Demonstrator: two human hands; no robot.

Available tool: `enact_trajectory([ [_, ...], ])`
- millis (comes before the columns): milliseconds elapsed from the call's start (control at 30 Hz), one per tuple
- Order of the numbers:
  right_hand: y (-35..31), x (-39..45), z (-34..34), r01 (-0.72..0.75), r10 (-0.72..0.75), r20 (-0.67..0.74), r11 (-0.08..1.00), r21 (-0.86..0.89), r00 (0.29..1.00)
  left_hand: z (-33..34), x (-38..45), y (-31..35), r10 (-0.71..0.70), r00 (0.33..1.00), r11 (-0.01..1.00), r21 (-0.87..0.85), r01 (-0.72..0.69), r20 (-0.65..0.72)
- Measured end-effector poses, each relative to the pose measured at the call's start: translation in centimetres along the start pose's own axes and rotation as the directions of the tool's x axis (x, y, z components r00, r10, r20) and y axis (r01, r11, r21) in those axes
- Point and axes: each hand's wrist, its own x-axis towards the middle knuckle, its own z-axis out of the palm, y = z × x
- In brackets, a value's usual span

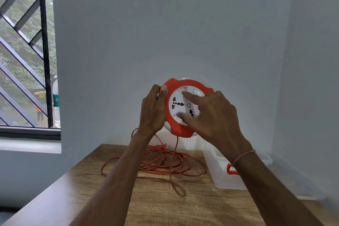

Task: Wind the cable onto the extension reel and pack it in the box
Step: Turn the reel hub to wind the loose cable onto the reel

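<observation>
1. At the far left a window (25,51) with a black diagonal grille looks out on trees; its pale sill runs just above the level of the table's near corner.
2. A wooden table (88,189) fills the lower part of the view and butts against the grey wall.
3. The orange cable (156,161) lies in loose, tangled loops on the table near the wall, unwound, with one long loop trailing toward the viewer. Its plug (166,146) rests at the back of the heap. One strand rises from the pile to the lower edge of the reel.
4. The left hand (152,112) grips the left rim of the reel, thumb laid over the front of the orange edge and fingers curled round behind it.
5. The extension reel (183,108), orange with a white socket face, is held up in the air above the cable heap, face tilted toward the viewer.
6. The right hand (212,113) rests on the white socket face, fingers spread wide and fairly straight, index fingertip near the top of the disc and thumb near its lower edge. A braided band circles that wrist.
7. The clear plastic box (225,176) with an orange clasp stands on the table's right side, just beside the cable loops, partly hidden by the right forearm.
</observation>
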Motion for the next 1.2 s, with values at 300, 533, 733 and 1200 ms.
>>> enact_trajectory([
  [300,0.0,0.2,-0.5,-0.029,0.034,-0.039,0.991,0.130,0.999,0.1,-0.2,0.1,-0.021,1.000,1.000,0.000,0.021,0.005],
  [533,0.9,0.8,-1.1,0.171,-0.177,0.071,0.982,0.083,0.982,0.1,-0.1,0.0,-0.012,1.000,1.000,0.016,0.012,-0.007],
  [733,-0.1,0.2,-1.1,0.213,-0.199,0.220,0.976,-0.041,0.955,0.1,-0.2,0.0,-0.013,1.000,1.000,0.004,0.013,-0.004],
  [1200,0.3,0.0,-0.1,-0.005,0.005,-0.012,0.999,0.051,1.000,0.2,-0.2,0.1,-0.006,1.000,1.000,0.002,0.006,-0.012],
])
